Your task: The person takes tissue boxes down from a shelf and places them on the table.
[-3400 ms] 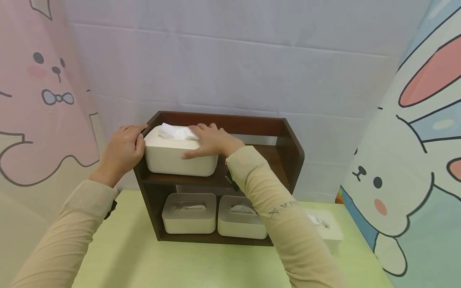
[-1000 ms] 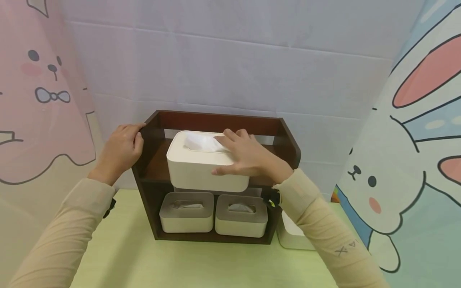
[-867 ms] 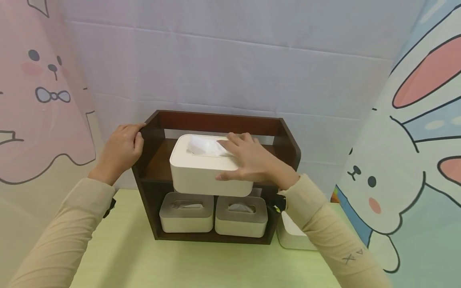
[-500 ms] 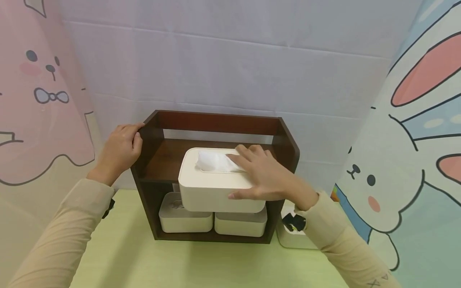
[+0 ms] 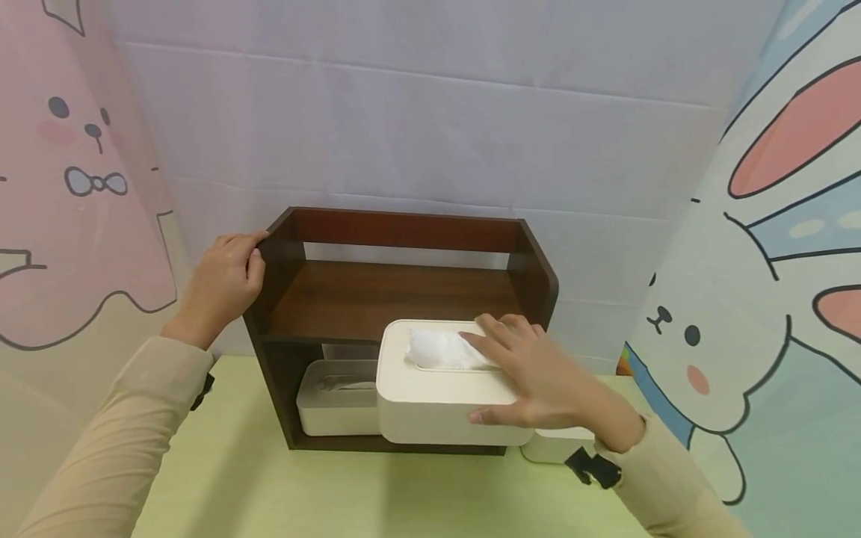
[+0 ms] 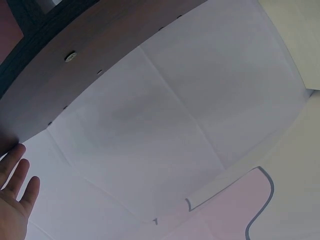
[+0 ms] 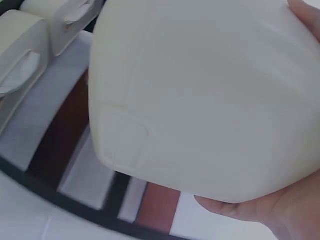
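Note:
A white tissue box [image 5: 430, 396] with tissue poking from its top slot hangs in front of the brown wooden shelf [image 5: 390, 288]. My right hand [image 5: 531, 373] grips it across its right part from above, thumb on the front face and fingers over the far side. In the right wrist view the box [image 7: 205, 100] fills the middle, with parts of the right hand [image 7: 270, 207] along its edge. My left hand [image 5: 225, 284] rests at the top of the shelf's left side panel. The left wrist view shows its fingers [image 6: 20, 177] loosely extended, one touching the panel.
On the lower tier stands a tissue box with a greyish lid [image 5: 339, 407]; the held box hides its neighbour. Another white box [image 5: 558, 444] sits on the pale green table [image 5: 303, 493] right of the shelf, partly covered. A white curtain [image 5: 403, 134] hangs behind.
My right hand has lifted the tissue box off the upper tier's left end and brought it forward, down and to the right. The left hand has stayed on the side panel.

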The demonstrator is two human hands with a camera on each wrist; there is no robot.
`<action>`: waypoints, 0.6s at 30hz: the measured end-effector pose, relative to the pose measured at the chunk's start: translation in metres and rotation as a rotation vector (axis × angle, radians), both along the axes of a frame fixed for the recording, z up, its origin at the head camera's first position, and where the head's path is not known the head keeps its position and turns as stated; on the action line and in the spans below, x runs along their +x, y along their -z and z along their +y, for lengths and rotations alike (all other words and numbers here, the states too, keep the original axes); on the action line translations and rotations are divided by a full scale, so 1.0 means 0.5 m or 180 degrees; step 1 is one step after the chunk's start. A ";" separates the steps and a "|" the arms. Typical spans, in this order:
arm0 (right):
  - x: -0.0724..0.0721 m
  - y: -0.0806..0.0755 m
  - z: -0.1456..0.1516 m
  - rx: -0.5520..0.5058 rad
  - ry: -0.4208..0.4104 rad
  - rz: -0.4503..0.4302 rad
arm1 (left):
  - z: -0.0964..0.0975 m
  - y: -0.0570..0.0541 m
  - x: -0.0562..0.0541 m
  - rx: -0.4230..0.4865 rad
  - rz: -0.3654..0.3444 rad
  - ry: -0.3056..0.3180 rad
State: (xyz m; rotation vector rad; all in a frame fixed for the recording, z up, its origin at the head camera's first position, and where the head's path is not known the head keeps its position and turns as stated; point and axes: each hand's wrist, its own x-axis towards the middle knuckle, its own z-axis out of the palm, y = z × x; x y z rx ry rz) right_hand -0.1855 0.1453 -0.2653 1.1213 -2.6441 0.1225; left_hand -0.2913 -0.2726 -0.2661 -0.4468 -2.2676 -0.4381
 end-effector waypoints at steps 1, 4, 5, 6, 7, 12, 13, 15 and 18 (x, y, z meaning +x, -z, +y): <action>0.002 0.008 0.006 -0.0005 0.0016 0.0004 | 0.000 0.000 0.000 -0.0002 -0.0005 -0.0005; 0.010 0.031 0.023 -0.0032 0.0078 -0.0051 | 0.000 0.000 0.000 -0.0012 -0.0005 -0.0018; 0.012 0.039 0.029 -0.0037 0.0098 -0.0074 | 0.000 0.000 0.000 -0.0014 0.0003 -0.0015; 0.014 0.046 0.034 -0.0044 0.0116 -0.0105 | 0.000 0.001 0.000 -0.0014 0.0009 -0.0013; 0.016 0.054 0.040 -0.0049 0.0137 -0.0135 | 0.000 0.001 0.000 -0.0013 0.0021 -0.0006; 0.024 0.096 0.067 -0.0113 0.0146 -0.0209 | -0.001 0.002 -0.002 0.0003 0.0071 0.0019; 0.025 0.106 0.073 -0.0131 0.0131 -0.0201 | -0.001 0.002 -0.003 0.0005 0.0074 0.0021; 0.027 0.128 0.086 -0.0147 0.0135 -0.0206 | -0.002 0.002 -0.004 0.0006 0.0074 0.0016; 0.029 0.165 0.103 -0.0167 0.0193 -0.0241 | -0.003 0.002 -0.005 0.0011 0.0078 0.0017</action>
